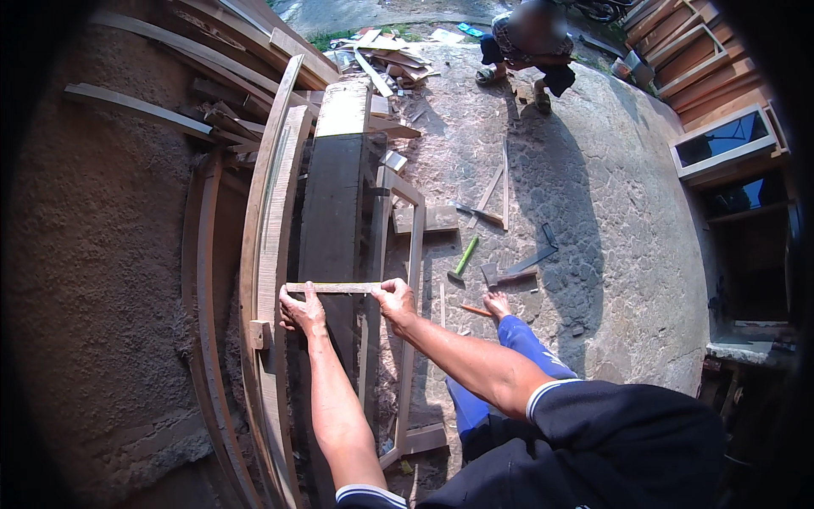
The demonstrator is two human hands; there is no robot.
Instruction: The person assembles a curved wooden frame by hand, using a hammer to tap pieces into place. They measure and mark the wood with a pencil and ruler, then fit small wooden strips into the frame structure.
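Observation:
A short, thin wooden strip is stretched level between my two hands. My left hand pinches its left end between thumb and fingers, close to a long upright plank. The other end is gripped by my right hand, thumb and fingers closed on it. Beneath the strip runs a thick, dark wooden beam, its far end bright in the sun. A slim wooden frame leans beside the beam, just past my right hand.
On the ground to the right lie a green-handled hammer, a hatchet, a dark carpenter's square and an orange stick. My bare foot is near them. Wood scraps pile up ahead; another person is at the far side.

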